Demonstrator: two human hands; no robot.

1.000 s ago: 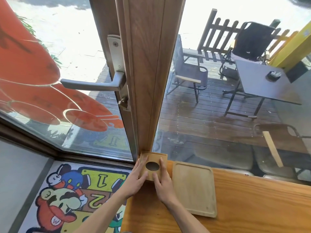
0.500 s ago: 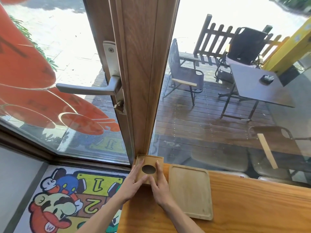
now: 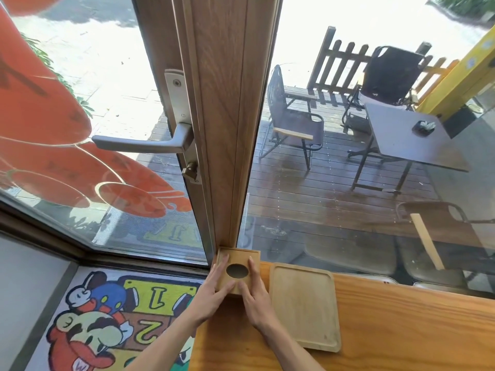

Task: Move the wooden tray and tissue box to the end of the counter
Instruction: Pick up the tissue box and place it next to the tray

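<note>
A square wooden tissue box (image 3: 238,259) with an oval hole in its top stands at the far left corner of the wooden counter (image 3: 401,322), against the base of the door frame. My left hand (image 3: 214,287) lies flat on its left side and my right hand (image 3: 254,293) on its right side, fingers stretched along the top. An empty pale wooden tray (image 3: 302,303) lies flat on the counter just right of the box, its long side running away from me.
A wooden door frame (image 3: 227,116) with a metal lever handle (image 3: 142,143) rises right behind the box. Glass panes close off the counter's far edge. Left of the counter, the floor below holds a cartoon doormat (image 3: 107,317).
Both hands and the box keep the same position at the counter's corner. Only the camera view has shifted slightly.
</note>
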